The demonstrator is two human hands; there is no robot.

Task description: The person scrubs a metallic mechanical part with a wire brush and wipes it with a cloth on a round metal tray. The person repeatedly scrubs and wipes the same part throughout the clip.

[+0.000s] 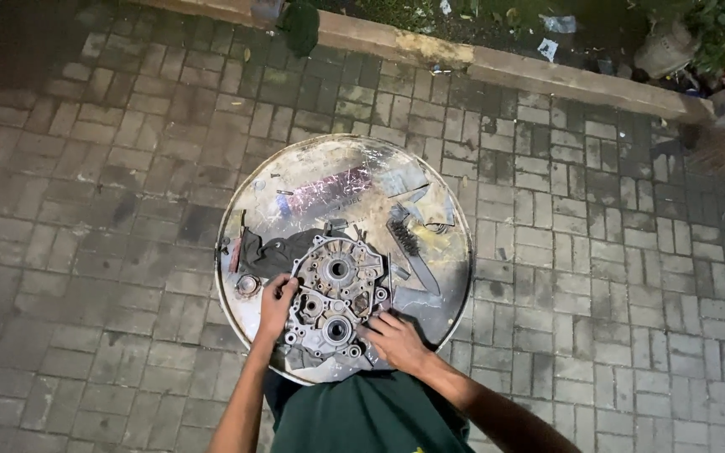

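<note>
Round metal table on brick paving, scuffed and littered. Engine casing lying flat on the near half, bearing holes up. Left hand gripping the casing's left edge — fingers curled over the rim. Right hand resting open on its near right corner, fingertips touching metal. Dark rag just left, wire brush right, small bearing near the left rim.
</note>
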